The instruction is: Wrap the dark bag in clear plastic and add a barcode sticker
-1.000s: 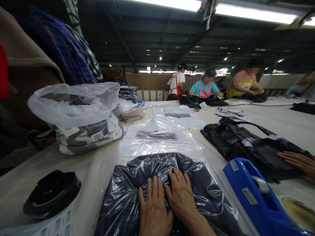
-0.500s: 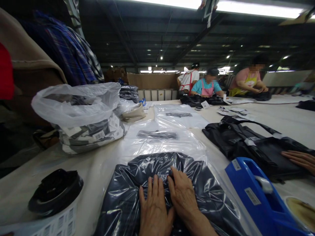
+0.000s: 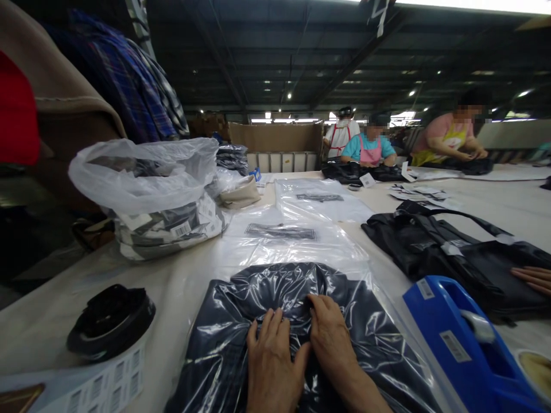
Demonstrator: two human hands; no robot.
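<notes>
My left hand (image 3: pixel 270 360) and my right hand (image 3: pixel 330 338) lie side by side, fingers flat, on a dark folded garment inside a clear plastic bag (image 3: pixel 241 321) on the white table (image 3: pixel 181 287). Both palms press the shiny plastic down. The fingers are stretched out and hold nothing. Just beyond the garment lie empty clear bags with printed labels (image 3: pixel 282 232).
A blue tape dispenser (image 3: pixel 465 344) stands at my right. Another person's fingers (image 3: pixel 534 278) rest on black bags (image 3: pixel 447 246). At left sit a black tape roll (image 3: pixel 109 321), barcode labels (image 3: pixel 103 387) and a plastic bag of tags (image 3: pixel 159 195). Three people work at the far end.
The view has shifted slightly; my hands stay pressed on the bagged garment, sliding a little toward me. The other person's hand at right has drawn back toward the edge.
</notes>
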